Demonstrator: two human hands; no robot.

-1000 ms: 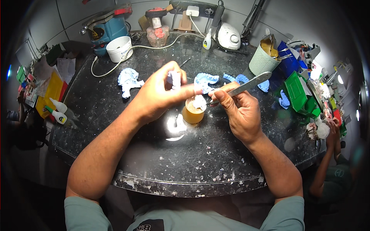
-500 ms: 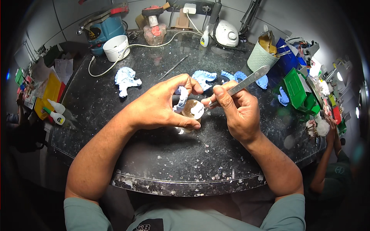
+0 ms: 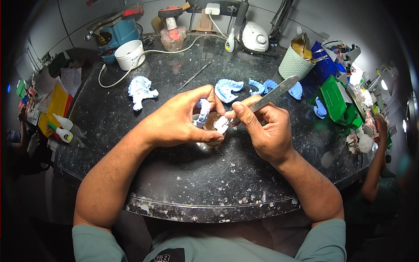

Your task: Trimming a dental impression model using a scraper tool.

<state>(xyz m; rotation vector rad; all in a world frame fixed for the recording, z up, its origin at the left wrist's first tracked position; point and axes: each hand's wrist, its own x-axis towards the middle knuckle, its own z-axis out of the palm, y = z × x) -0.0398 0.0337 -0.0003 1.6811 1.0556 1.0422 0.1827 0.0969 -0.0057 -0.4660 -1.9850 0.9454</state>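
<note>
A pale blue dental cast [image 3: 203,112] sits pinched between the fingers of the left hand [image 3: 183,120] over the middle of the dark speckled table [image 3: 183,183], just above a small brown cup [image 3: 212,123] that the same hand steadies. The right hand [image 3: 266,131], closed around a flat metal spatula [image 3: 266,97], brings its white-loaded tip up to the cast. Farther off lie more blue casts [image 3: 228,89], one [image 3: 140,91] to the left, with a white tub [image 3: 129,54] and blue machine [image 3: 114,31] at far left, a mint basket [image 3: 296,64] and green box [image 3: 334,97] at right.
</note>
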